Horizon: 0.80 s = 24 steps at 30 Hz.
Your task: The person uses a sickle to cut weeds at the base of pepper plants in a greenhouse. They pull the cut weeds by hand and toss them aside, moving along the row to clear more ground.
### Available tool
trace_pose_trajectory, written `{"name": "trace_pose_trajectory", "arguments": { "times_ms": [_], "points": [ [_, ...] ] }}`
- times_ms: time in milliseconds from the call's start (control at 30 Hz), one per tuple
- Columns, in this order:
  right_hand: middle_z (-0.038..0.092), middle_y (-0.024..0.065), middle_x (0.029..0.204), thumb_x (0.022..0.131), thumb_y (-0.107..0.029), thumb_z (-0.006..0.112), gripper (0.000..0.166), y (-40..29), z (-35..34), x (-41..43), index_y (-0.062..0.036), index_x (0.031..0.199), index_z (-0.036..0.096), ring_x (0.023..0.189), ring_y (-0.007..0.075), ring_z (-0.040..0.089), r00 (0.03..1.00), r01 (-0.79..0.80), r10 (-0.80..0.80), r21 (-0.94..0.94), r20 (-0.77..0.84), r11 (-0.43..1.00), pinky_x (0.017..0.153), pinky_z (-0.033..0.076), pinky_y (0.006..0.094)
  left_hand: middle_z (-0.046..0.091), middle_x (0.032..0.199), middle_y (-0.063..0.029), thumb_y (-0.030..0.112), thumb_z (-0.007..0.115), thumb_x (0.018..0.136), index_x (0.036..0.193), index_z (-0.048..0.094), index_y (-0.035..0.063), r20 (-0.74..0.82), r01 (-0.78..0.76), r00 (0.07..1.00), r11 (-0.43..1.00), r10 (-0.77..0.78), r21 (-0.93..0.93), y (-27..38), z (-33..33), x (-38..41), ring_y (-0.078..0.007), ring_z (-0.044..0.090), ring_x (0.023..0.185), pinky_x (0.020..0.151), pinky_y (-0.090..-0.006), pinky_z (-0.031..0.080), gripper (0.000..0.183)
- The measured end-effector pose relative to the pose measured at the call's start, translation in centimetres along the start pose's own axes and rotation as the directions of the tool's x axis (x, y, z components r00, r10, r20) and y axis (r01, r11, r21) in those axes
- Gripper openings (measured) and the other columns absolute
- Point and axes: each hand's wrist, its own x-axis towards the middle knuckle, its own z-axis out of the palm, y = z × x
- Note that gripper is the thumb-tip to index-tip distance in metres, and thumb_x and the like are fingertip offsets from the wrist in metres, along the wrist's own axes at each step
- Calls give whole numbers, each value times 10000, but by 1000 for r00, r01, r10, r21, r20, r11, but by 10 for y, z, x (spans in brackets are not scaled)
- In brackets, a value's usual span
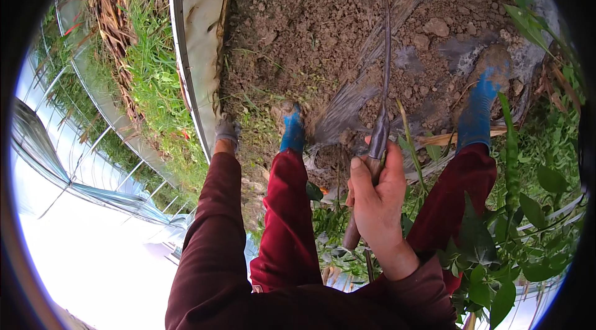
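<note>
My right hand point(379, 195) is closed around the wooden handle of a long-necked hand tool point(387, 50), whose thin metal shaft runs up to a small curved blade over the soil. The handle's end sticks out below my palm. My left hand point(227, 132), in a dirty grey glove, is at the lower edge of a pale plastic sheet point(200, 27); its fingers are too small and shaded to tell whether they grip anything. Loose brown soil point(298, 18) lies before me, crossed by a strip of crumpled, dirt-covered clear film point(354, 83).
My blue boots point(292, 129) point(477, 111) stand apart on the ground. Pepper plants with a long green pepper point(512, 167) grow close on the right. A curved metal rail point(179, 50) edges the sheet at left, with grass point(151, 74) and greenhouse hoops beyond.
</note>
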Motion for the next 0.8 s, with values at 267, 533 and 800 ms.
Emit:
{"name": "trace_pose_trajectory", "arguments": {
  "times_ms": [267,533,800],
  "points": [
    [476,38,855,866,43,469,401,-8,1,-16,-17,1237,329,515,43,445,1000,-28,28,-26,8,999,444,394,202,561,709,-44,350,492,902,982,541,121,251,382,924,662,-289,-645,31,86,6,-165,550,564,442,-280,442,248],
    [489,3,753,869,-42,529,345,12,9,-4,9,1180,390,582,49,452,996,-86,86,-61,-8,994,515,388,204,586,830,-26,283,416,926,1087,546,111,27,200,977,856,-214,-477,51,77,-4,-160,545,681,538,-307,445,270],
    [485,-16,694,868,-72,553,299,9,9,4,18,1124,428,587,44,447,997,-30,27,-40,-72,999,518,386,218,545,727,-50,331,495,914,977,517,122,189,362,915,517,-358,-775,45,55,-9,-180,517,525,394,-223,424,220]
  ]
}}
